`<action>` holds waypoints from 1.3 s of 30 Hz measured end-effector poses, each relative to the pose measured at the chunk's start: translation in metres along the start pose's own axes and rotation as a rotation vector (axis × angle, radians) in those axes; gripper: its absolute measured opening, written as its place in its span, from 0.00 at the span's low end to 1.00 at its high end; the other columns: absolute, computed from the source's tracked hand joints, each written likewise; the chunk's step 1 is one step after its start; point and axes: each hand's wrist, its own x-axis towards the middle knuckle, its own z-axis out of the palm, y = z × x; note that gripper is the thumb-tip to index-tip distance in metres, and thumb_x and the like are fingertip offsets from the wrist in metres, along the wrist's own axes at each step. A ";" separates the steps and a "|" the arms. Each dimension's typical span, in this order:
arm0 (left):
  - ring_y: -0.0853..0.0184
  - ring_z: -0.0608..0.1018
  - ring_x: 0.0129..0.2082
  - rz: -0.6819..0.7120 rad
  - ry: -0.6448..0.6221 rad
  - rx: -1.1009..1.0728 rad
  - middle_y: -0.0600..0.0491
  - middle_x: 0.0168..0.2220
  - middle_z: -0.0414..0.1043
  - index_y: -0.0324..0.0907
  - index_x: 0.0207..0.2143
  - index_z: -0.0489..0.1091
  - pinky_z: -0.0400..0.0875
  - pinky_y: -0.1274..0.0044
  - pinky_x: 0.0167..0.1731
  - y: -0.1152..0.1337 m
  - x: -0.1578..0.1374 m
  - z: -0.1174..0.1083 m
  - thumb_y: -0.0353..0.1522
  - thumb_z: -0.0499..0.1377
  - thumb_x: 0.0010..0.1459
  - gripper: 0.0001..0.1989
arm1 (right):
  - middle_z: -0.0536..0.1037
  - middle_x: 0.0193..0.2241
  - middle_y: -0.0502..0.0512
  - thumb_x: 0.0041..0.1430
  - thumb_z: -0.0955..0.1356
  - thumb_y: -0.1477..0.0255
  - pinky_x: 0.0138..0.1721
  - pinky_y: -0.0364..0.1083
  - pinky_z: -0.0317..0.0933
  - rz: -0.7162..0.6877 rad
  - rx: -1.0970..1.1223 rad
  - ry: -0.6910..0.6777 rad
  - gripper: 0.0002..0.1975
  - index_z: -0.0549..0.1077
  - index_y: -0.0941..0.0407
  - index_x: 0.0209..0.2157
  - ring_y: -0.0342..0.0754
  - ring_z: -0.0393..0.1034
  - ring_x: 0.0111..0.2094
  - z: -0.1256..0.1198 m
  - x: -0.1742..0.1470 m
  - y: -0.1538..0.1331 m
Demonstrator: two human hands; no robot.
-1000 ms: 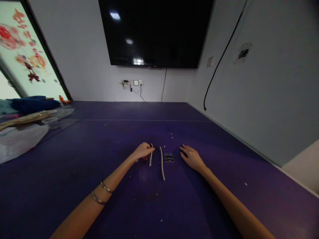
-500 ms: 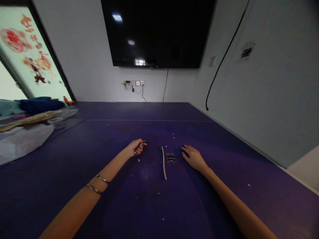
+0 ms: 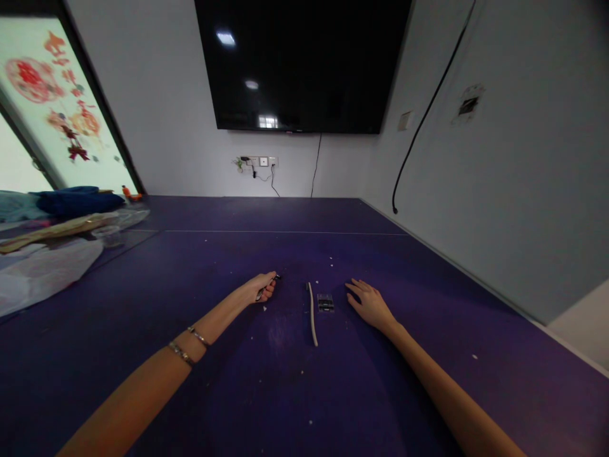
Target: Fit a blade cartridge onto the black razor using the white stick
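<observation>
My left hand (image 3: 261,288) is closed around a small slim dark-and-light tool (image 3: 278,277). Its dark tip pokes out past the fingers, and most of its body is hidden, so I cannot tell its exact kind. To the right of that hand a short piece of whitish cable (image 3: 313,317) with a dark far end lies on the purple surface (image 3: 276,393). Beside the cable sits a small clear-and-black rectangular piece (image 3: 326,303). My right hand (image 3: 370,303) rests palm down to the right of it, fingers stretched out and holding nothing.
White crumbs (image 3: 332,261) dot the surface. Plastic bags (image 3: 52,273) and folded cloth (image 3: 80,202) lie at the far left. A black cable (image 3: 423,120) hangs along the right wall, and a television (image 3: 304,70) is mounted above wall sockets (image 3: 263,162).
My left hand has turned slightly and dipped a little, hiding more of the tool. My right hand, the cable and the small rectangular piece have stayed in place.
</observation>
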 end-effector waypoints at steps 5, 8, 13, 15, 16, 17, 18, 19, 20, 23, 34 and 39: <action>0.80 0.52 0.08 -0.066 0.050 -0.022 0.63 0.11 0.49 0.41 0.20 0.55 0.45 0.87 0.09 0.002 -0.005 0.004 0.42 0.42 0.63 0.21 | 0.64 0.56 0.60 0.61 0.57 0.64 0.55 0.55 0.51 -0.002 -0.007 0.001 0.23 0.66 0.56 0.54 0.55 0.54 0.58 0.001 0.000 0.000; 0.80 0.52 0.08 -0.066 0.056 -0.025 0.63 0.11 0.49 0.41 0.19 0.55 0.44 0.86 0.09 0.003 -0.008 0.006 0.41 0.42 0.63 0.21 | 0.64 0.56 0.60 0.61 0.57 0.64 0.55 0.55 0.51 0.004 -0.010 0.006 0.23 0.67 0.55 0.54 0.55 0.54 0.58 0.000 0.000 -0.001; 0.80 0.52 0.08 -0.034 0.047 -0.022 0.63 0.11 0.50 0.41 0.19 0.55 0.46 0.86 0.09 0.003 -0.010 0.005 0.43 0.46 0.60 0.21 | 0.64 0.56 0.60 0.61 0.57 0.64 0.55 0.55 0.51 0.009 -0.011 0.010 0.22 0.67 0.55 0.53 0.55 0.54 0.58 -0.002 -0.001 -0.002; 0.80 0.51 0.08 0.001 0.051 -0.021 0.63 0.10 0.49 0.42 0.19 0.54 0.45 0.86 0.08 0.003 -0.011 0.005 0.43 0.46 0.60 0.20 | 0.64 0.56 0.60 0.61 0.57 0.64 0.55 0.54 0.51 0.009 -0.008 0.004 0.22 0.67 0.56 0.54 0.55 0.54 0.58 -0.003 -0.001 -0.003; 0.80 0.51 0.07 0.029 0.057 -0.021 0.63 0.10 0.49 0.42 0.19 0.53 0.44 0.85 0.08 0.003 -0.011 0.006 0.43 0.46 0.59 0.20 | 0.64 0.56 0.60 0.61 0.57 0.64 0.55 0.54 0.51 0.008 -0.005 0.001 0.23 0.67 0.56 0.54 0.55 0.54 0.58 -0.003 -0.001 -0.003; 0.79 0.50 0.07 0.065 0.066 -0.022 0.64 0.10 0.48 0.42 0.19 0.53 0.43 0.85 0.08 0.002 -0.012 0.006 0.44 0.46 0.59 0.20 | 0.64 0.56 0.60 0.61 0.57 0.64 0.55 0.54 0.51 0.010 -0.002 -0.001 0.22 0.67 0.56 0.54 0.55 0.53 0.59 -0.003 -0.001 -0.003; 0.79 0.50 0.07 0.105 0.077 -0.023 0.64 0.10 0.47 0.43 0.19 0.52 0.43 0.85 0.08 0.002 -0.014 0.007 0.45 0.46 0.59 0.20 | 0.64 0.56 0.60 0.61 0.57 0.64 0.55 0.55 0.50 0.011 0.001 -0.002 0.22 0.67 0.56 0.54 0.55 0.53 0.59 -0.002 -0.001 -0.003; 0.79 0.50 0.07 0.146 0.089 -0.027 0.64 0.10 0.46 0.43 0.19 0.52 0.43 0.85 0.08 0.001 -0.015 0.009 0.46 0.46 0.58 0.21 | 0.64 0.56 0.60 0.61 0.57 0.64 0.55 0.55 0.50 0.012 0.006 -0.003 0.22 0.67 0.56 0.54 0.55 0.53 0.59 -0.002 -0.001 -0.003; 0.78 0.51 0.07 0.192 0.103 -0.025 0.64 0.09 0.46 0.43 0.19 0.52 0.43 0.84 0.08 0.000 -0.017 0.010 0.47 0.46 0.57 0.21 | 0.64 0.56 0.60 0.61 0.57 0.64 0.55 0.55 0.50 0.013 0.013 -0.003 0.22 0.67 0.56 0.54 0.55 0.53 0.59 -0.002 -0.001 -0.002; 0.77 0.54 0.07 0.372 0.127 0.057 0.63 0.10 0.48 0.43 0.20 0.55 0.44 0.83 0.08 -0.003 -0.024 0.016 0.49 0.47 0.56 0.22 | 0.65 0.56 0.60 0.60 0.59 0.64 0.55 0.55 0.50 0.017 0.043 -0.021 0.22 0.67 0.55 0.53 0.55 0.54 0.58 -0.004 0.002 0.001; 0.78 0.54 0.09 0.611 0.101 0.047 0.63 0.13 0.49 0.41 0.23 0.60 0.51 0.84 0.10 -0.010 -0.040 0.032 0.46 0.46 0.57 0.20 | 0.73 0.47 0.58 0.55 0.61 0.73 0.50 0.46 0.58 -0.092 0.225 0.094 0.17 0.73 0.56 0.46 0.49 0.67 0.48 -0.047 0.034 -0.074; 0.77 0.57 0.11 0.594 0.097 0.022 0.61 0.16 0.53 0.40 0.27 0.64 0.56 0.84 0.10 -0.006 -0.042 0.028 0.39 0.46 0.57 0.14 | 0.78 0.33 0.55 0.55 0.61 0.72 0.36 0.45 0.63 -0.006 0.158 -0.093 0.14 0.74 0.54 0.42 0.49 0.73 0.35 -0.053 0.020 -0.111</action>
